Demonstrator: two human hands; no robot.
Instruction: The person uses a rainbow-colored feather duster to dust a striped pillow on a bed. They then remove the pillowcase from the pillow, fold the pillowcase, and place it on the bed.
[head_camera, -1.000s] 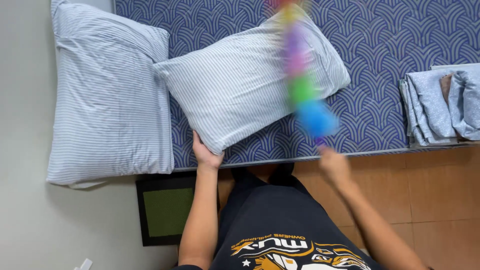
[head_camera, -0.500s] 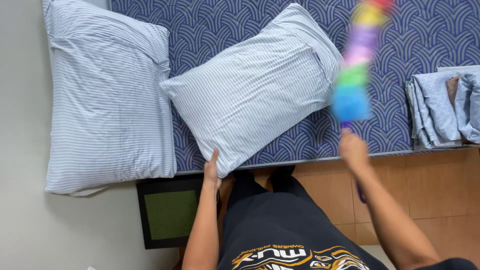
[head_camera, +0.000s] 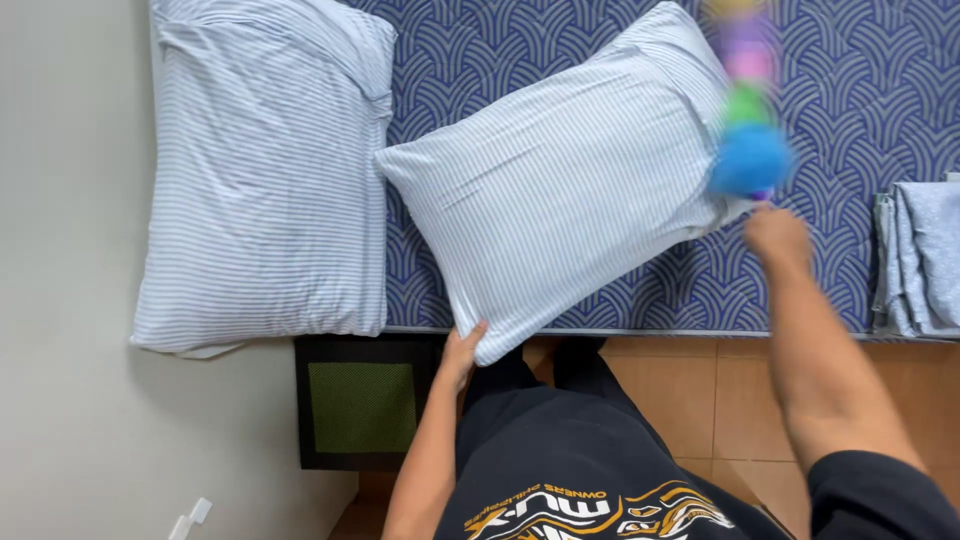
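The left hand (head_camera: 458, 358) pinches the near corner of a striped pillow (head_camera: 560, 180) that lies on the blue patterned mattress (head_camera: 850, 90), its long axis running diagonally from near left to far right. The right hand (head_camera: 778, 236) is closed around the handle of a blurred multicoloured duster (head_camera: 748, 120), which points away toward the far side, over the pillow's right end. A second striped pillow (head_camera: 265, 170) lies to the left, and folded grey cloth (head_camera: 925, 260) sits at the right edge.

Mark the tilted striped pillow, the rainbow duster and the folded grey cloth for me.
tilted striped pillow (head_camera: 560, 190), head view, middle of its top face.
rainbow duster (head_camera: 750, 160), head view, blue tuft nearest the handle.
folded grey cloth (head_camera: 925, 260), head view, middle of the stack's visible part.
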